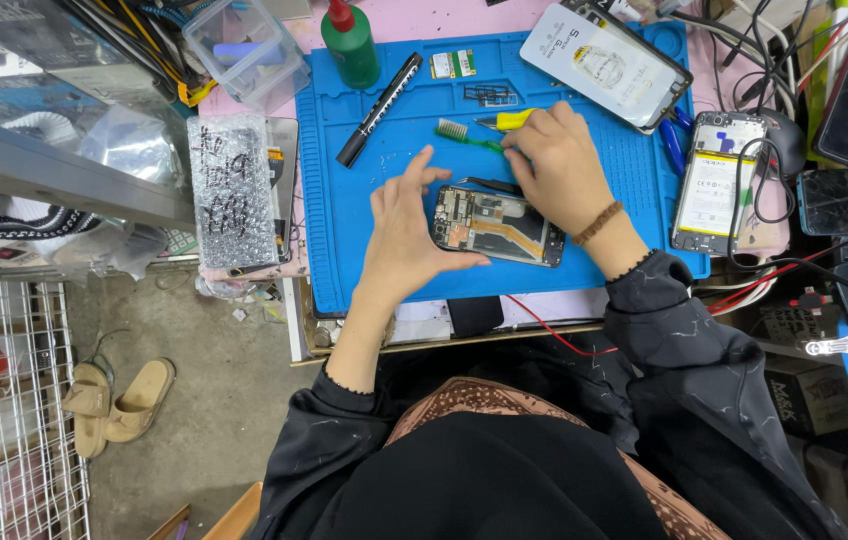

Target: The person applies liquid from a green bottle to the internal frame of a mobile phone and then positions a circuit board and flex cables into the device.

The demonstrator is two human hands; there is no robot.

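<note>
Head view: one opened phone (499,226), back cover off and circuit boards showing, lies flat on the blue mat (344,200) on the counter (424,20). Its long axis runs left to right, tilted slightly down toward the right.

The left hand (406,232) sits at the phone's left end; its fingers (422,172) are spread open and curved, thumb along the phone's lower left edge, holding nothing else.

The right hand (562,165) rests above the phone's upper right, fingers curled closed around the handle of a green toothbrush (464,135), whose bristles point left. A pair of black tweezers (492,184) lies just beside the phone's top edge, under that hand.

Elsewhere on the mat: one black marker (379,96) lying diagonally, one green bottle (349,45) with a red cap, one yellow-handled tool (506,120). Two more phones lie to the right: one white-backed panel (604,55) and one opened phone (714,180).
</note>
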